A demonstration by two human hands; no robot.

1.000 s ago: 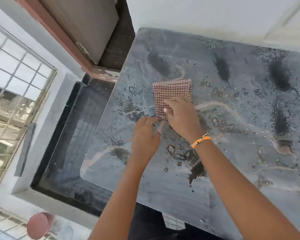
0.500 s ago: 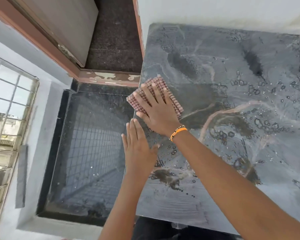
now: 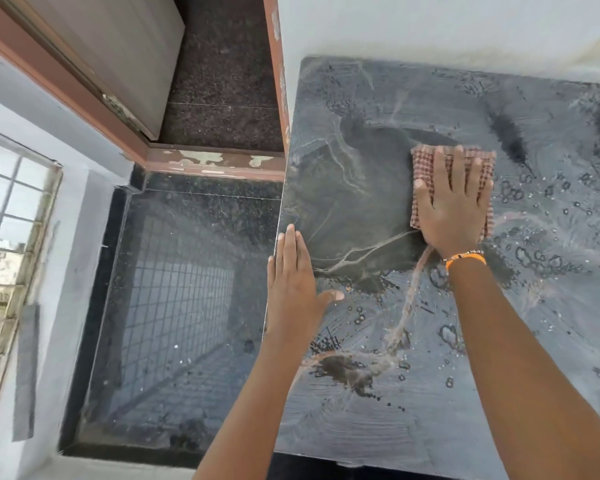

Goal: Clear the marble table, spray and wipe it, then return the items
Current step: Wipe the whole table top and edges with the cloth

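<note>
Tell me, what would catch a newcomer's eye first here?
Most striking is the right hand, pressed flat on a red checked cloth on the dark marble table, with a darker smooth patch to the cloth's left. The left hand lies flat at the table's left edge. Water drops dot the marble to the right of the cloth, and a grilled window shows at far left.

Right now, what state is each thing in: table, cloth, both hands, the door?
Marble table: wet, droplets on the right, a smeared patch left of the cloth.
Checked cloth: folded, flat on the table, under the right hand.
Right hand: fingers straight, pressing the cloth.
Left hand: flat, fingers straight, resting on the table's left edge.
Door: open.
</note>
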